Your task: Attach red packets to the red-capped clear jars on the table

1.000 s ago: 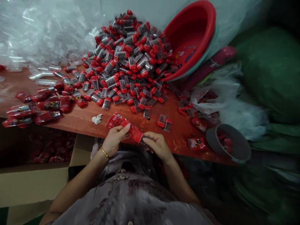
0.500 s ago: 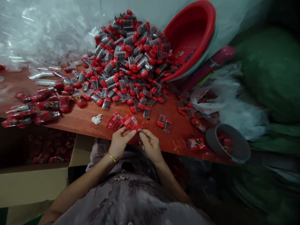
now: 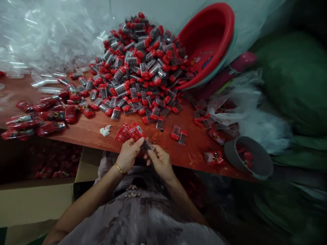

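Near the table's front edge, my left hand (image 3: pixel 129 154) is closed, thumb and fingers pinching one end of a small clear container (image 3: pixel 146 145) with dark contents. My right hand (image 3: pixel 160 161) grips its other end, thumb on top and fingers curled beneath. Just beyond my left fingertips are red printed cards (image 3: pixel 125 132), fanned out, one showing a barcode; whether my left fingers also touch that one I cannot tell. Two similar red-capped containers (image 3: pixel 179 135) lie to the right of my hands. A crumpled white scrap (image 3: pixel 105 130) rests left of the cards.
A large heap of red-capped containers (image 3: pixel 143 71) spills from a tilted red basin (image 3: pixel 227 37). Wrapped red packets (image 3: pixel 52 115) lie at left, above a cardboard box (image 3: pixel 38 199). Clear plastic sleeves (image 3: pixel 48 37) pile behind. A grey bowl (image 3: pixel 231 153) sits at right.
The barcoded red card, earlier between my fingers, is now lower and further left against the other cards. The small container shows more plainly between my hands, which have shifted slightly left.
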### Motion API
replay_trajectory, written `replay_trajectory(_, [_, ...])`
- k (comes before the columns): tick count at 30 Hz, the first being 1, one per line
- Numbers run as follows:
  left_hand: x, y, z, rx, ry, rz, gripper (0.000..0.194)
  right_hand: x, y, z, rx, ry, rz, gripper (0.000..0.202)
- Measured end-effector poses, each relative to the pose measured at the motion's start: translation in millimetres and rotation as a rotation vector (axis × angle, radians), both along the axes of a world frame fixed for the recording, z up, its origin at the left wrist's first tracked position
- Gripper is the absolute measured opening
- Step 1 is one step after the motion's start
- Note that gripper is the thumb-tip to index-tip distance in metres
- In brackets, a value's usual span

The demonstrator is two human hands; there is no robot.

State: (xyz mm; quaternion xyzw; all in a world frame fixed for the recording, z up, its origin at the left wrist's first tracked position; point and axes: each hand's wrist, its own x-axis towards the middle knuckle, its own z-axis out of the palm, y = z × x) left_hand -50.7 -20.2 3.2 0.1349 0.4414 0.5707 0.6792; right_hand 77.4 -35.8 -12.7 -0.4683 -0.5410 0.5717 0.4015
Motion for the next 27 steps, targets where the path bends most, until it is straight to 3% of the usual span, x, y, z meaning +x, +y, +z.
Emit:
replay_trajectory(7, [-8.1,-5.9,9.1,0.045,0.007,-0.150,0.038,-3.6,-1.0,5.6,-0.023,0.026,0.022,0.029])
replay_trajectory(11, [-5.3,-10.9,11.7,0.094,0.034,-0.091,0.039,-11.6,-6.3,4.1,-0.071,0.141,-0.032,0.031])
replay_trajectory(15, [5.8,-19.9,4.5,0.127,0.095,-0.033,0.040,-19.3,-7.8,3.2,0.004,0.058,-0.133,0.030])
replay_trajectory(23, [0.0,-11.8,12.4,0.094,0.132,-0.012,0.039,-13.7,-12.0,11.2,0.109,-0.100,-0.142,0.025])
replay_trajectory(27, [7.3,-10.6,9.4,0.073,0.112,-0.094,0.043,-15.9,-9.4,11.8,0.074,-0.059,-0.143,0.026])
